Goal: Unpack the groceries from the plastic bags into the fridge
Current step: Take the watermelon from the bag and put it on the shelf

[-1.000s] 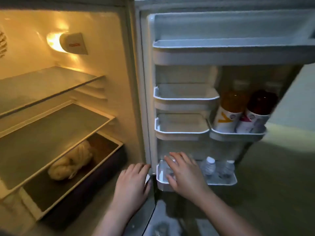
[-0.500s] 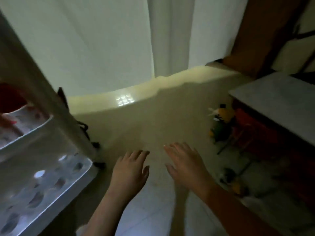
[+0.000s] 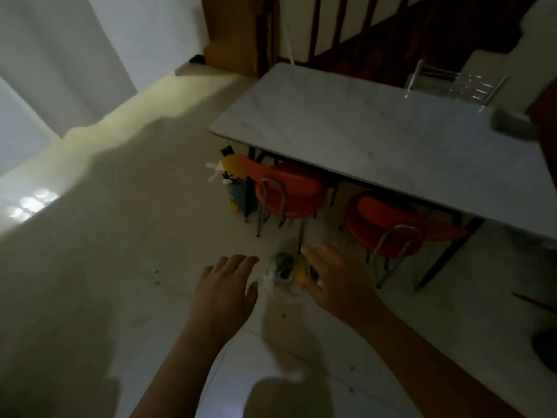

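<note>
A clear plastic bag (image 3: 281, 274) lies on the pale tiled floor, with something green and something yellow inside it. My left hand (image 3: 224, 286) hovers just left of the bag, fingers spread, holding nothing. My right hand (image 3: 334, 277) is just right of the bag, open as well, partly covering its yellow contents. Neither hand touches the bag as far as I can tell. The fridge is out of view.
A white marble-look table (image 3: 376, 128) stands to the right with two red chairs (image 3: 289, 188) tucked under it. A yellow and green toy (image 3: 233, 176) leans by the table leg. A wire rack (image 3: 452, 82) sits at the table's far end. White curtains (image 3: 60, 55) hang at left.
The view has swung right, away from the open fridge door to the floor beside the table. Both hands stayed out in front and now frame the bag on the floor.
</note>
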